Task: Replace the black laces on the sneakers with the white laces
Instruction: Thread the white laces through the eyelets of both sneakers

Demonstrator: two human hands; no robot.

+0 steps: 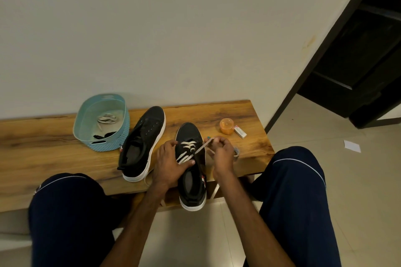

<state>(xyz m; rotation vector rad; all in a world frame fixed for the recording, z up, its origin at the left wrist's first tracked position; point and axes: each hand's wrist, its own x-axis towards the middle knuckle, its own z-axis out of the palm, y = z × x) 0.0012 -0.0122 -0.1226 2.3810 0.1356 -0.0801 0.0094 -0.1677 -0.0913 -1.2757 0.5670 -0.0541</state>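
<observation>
Two black sneakers with white soles lie on a wooden bench [43,149]. The right sneaker [192,184] hangs partly over the bench's front edge and has a white lace [188,146] threaded through its lower eyelets. My left hand [169,163] holds this sneaker's left side, thumb across the lacing. My right hand [221,155] pinches the lace's free end, drawn taut up and to the right. The left sneaker [142,143] has bare eyelets. A teal basket [121,136] holds a bundled white lace [106,118] and black laces [104,135].
An orange plastic cup [226,126] and a small white box [240,132] stand at the bench's right end. A small grey thing [237,151] lies behind my right hand. My knees in dark trousers flank the bench. A wall rises behind; a dark doorway is on the right.
</observation>
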